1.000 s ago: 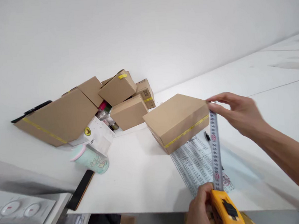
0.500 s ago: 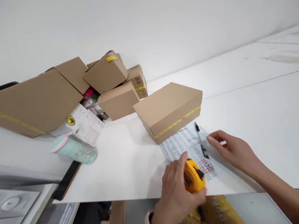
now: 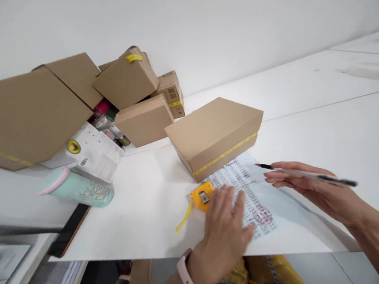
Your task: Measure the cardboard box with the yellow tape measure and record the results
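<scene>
My right hand (image 3: pixel 316 188) holds a black-and-clear pen (image 3: pixel 303 174) between thumb and fingers, its tip pointing left over the paper's edge. My left hand (image 3: pixel 225 227) is open, its fingers spread over the left part of the printed sheet (image 3: pixel 243 194), which bears a red round stamp. Just past its fingertips, a yellow tape measure (image 3: pixel 203 196) lies on the table with a short strip of tape sticking out. A closed cardboard box (image 3: pixel 215 135) with yellow tape along its side stands on the sheet's far end.
More cardboard boxes (image 3: pixel 144 121) are piled at the back left against the wall. In front of them are a white carton (image 3: pixel 94 154) and a mint tumbler (image 3: pixel 84 189) with a pink rim. A black flat object (image 3: pixel 69 230) lies along the left table edge.
The tape measure has left my left hand and now lies on the table by the sheet. My right hand has picked up the pen from the paper.
</scene>
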Motion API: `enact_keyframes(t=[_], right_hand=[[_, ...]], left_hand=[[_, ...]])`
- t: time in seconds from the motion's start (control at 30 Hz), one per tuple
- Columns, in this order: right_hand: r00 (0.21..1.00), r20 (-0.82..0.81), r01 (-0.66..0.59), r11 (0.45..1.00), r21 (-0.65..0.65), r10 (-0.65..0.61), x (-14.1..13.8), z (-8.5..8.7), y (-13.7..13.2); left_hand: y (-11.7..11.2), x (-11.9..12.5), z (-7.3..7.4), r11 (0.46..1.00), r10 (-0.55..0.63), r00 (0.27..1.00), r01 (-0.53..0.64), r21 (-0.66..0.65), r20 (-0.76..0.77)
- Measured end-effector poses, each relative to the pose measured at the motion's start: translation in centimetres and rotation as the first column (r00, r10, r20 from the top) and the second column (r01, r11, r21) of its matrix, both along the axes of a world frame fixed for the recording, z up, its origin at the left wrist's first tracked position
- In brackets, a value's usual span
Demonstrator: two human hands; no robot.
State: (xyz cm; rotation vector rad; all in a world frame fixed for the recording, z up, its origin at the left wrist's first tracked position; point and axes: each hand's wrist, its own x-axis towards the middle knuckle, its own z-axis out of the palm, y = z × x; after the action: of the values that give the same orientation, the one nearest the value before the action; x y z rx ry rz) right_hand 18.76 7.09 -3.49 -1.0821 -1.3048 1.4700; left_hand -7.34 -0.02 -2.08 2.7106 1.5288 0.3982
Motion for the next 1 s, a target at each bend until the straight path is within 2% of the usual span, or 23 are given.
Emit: enact_keyframes(t=[0.1, 0.17, 0.2, 0.27, 0.37, 0.47, 0.57, 0.7, 0.77, 0.9, 1.0], right_hand=[[0.990, 0.015, 0.142, 0.986, 0.090, -0.144, -0.2, 0.7, -0.2], [0.986, 0.041, 0.155, 0.975, 0.158, -0.164, -1.1, 1.2, 0.3], [0.990, 0.056, 0.117, 0.980, 0.162, -0.127, -1.7, 1.4, 0.7], [0.997, 0.077, -0.017, 0.995, 0.093, 0.010, -2.7, 1.8, 1.7], [0.983, 0.033, -0.176, 0.981, -0.076, 0.179, -3.7, 1.9, 3.4], [0.989, 0.043, -0.130, 0.975, -0.179, 0.140, -4.3, 1.0, 4.4], [0.988, 0.157, -0.004, 0.996, -0.088, 0.018, -4.7, -0.2, 4.3], [0.965, 0.238, 0.104, 0.994, 0.030, -0.109, -5.5, -1.1, 3.2], [0.956, 0.270, 0.113, 0.993, 0.033, -0.118, -5.7, -1.4, 2.7], [0.892, 0.443, 0.082, 0.995, 0.050, -0.095, -5.8, -1.7, 2.2], [0.894, 0.438, 0.067, 0.994, 0.081, -0.096, -5.8, -2.0, 2.0]], left_hand=[[-0.1, 2.6, -0.2, 0.968, -0.236, 0.972, 0.235, -0.087, -0.001], [0.5, 3.3, -0.2, 0.943, -0.297, 0.955, 0.290, -0.161, -0.019], [0.9, 3.4, -0.3, 0.933, -0.314, 0.949, 0.305, -0.194, -0.020], [1.7, 2.9, -0.4, 0.912, -0.349, 0.937, 0.337, -0.236, -0.013], [2.7, 1.6, -0.4, 0.884, -0.409, 0.913, 0.393, -0.254, -0.009], [3.1, 0.5, -0.2, 0.859, -0.456, 0.890, 0.439, -0.265, -0.004], [3.3, -0.1, -0.1, 0.848, -0.471, 0.882, 0.457, -0.268, 0.012], [3.6, -0.3, -0.5, 0.846, -0.464, 0.883, 0.467, -0.258, 0.077], [3.6, -0.3, -0.7, 0.852, -0.447, 0.888, 0.460, -0.250, 0.110], [3.6, -0.3, -0.9, 0.866, -0.424, 0.898, 0.440, -0.238, 0.117], [3.6, -0.3, -0.9, 0.868, -0.430, 0.896, 0.443, -0.225, 0.108]])
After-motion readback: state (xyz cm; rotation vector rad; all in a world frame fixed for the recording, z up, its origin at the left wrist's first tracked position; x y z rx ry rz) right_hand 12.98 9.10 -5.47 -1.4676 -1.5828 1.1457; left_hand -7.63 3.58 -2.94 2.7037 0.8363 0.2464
